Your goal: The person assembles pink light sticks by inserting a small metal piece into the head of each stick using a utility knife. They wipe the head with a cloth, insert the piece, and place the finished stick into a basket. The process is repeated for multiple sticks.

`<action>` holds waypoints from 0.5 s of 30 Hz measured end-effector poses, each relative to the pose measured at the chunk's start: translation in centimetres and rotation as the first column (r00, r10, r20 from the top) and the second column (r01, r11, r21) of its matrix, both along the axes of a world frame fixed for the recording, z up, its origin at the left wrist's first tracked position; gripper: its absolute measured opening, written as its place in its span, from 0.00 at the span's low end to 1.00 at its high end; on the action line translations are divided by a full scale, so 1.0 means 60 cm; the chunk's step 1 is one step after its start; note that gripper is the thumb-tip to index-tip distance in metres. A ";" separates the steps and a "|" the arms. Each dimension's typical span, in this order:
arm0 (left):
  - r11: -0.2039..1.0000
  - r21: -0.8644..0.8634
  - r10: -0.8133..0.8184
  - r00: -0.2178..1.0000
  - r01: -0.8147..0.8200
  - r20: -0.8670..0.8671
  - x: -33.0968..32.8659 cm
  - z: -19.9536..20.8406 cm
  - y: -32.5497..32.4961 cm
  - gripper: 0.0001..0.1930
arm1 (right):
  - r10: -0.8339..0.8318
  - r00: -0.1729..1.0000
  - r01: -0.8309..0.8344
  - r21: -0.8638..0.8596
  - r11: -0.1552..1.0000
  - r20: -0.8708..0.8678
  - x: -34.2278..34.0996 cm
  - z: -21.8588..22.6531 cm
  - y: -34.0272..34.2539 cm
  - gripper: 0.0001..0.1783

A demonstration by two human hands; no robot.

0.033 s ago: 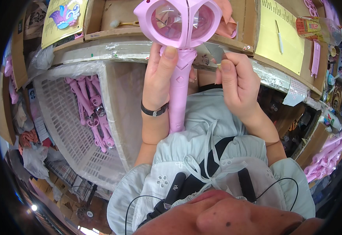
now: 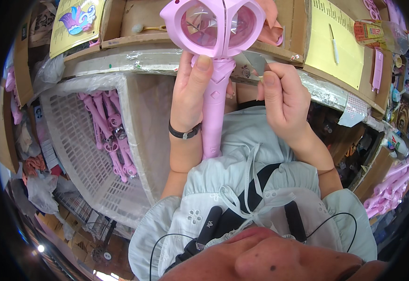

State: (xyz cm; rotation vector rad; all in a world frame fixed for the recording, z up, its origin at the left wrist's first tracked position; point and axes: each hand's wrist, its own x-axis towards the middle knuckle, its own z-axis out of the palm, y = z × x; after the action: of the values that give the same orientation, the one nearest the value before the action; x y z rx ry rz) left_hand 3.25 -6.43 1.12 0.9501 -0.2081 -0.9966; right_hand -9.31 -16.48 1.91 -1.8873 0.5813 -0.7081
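In the head view, little differs from the earlier frame: the right hand (image 2: 286, 96) has shifted very slightly, its grip pinched around a grey metal blade (image 2: 257, 62) that points up-left toward the pink toy wand (image 2: 215, 100). The left hand's (image 2: 189, 93) grip is closed around the wand's neck. The wand stands at upper centre, its long axis nearly vertical, windowed head up, handle end down.
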 end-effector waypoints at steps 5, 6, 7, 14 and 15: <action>1.000 0.004 0.006 1.000 -0.006 0.004 0.000 -0.001 -0.001 0.24 | -0.040 0.998 0.034 -0.123 0.992 -0.051 0.001 0.004 0.000 0.04; 1.000 -0.004 0.008 1.000 -0.008 0.001 0.000 0.000 -0.001 0.24 | -0.046 0.997 0.038 -0.150 0.988 -0.057 0.001 0.005 0.000 0.04; 1.000 0.004 0.005 1.000 -0.005 0.007 0.000 0.000 -0.001 0.24 | -0.048 0.997 0.040 -0.152 0.988 -0.053 0.002 0.006 0.001 0.04; 1.000 0.024 0.003 1.000 -0.003 0.011 -0.001 0.001 -0.001 0.24 | -0.053 0.997 0.044 -0.175 0.984 -0.047 0.003 0.003 0.003 0.04; 1.000 0.022 0.005 1.000 -0.005 0.009 -0.001 0.001 -0.001 0.24 | -0.053 0.998 0.044 -0.183 0.982 -0.045 0.003 0.002 0.003 0.04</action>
State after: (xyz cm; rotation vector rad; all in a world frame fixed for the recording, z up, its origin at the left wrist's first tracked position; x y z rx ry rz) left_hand 3.22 -6.49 1.19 0.9753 -0.2025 -0.9920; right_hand -9.12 -16.30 2.02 -2.0711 0.6125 -0.7701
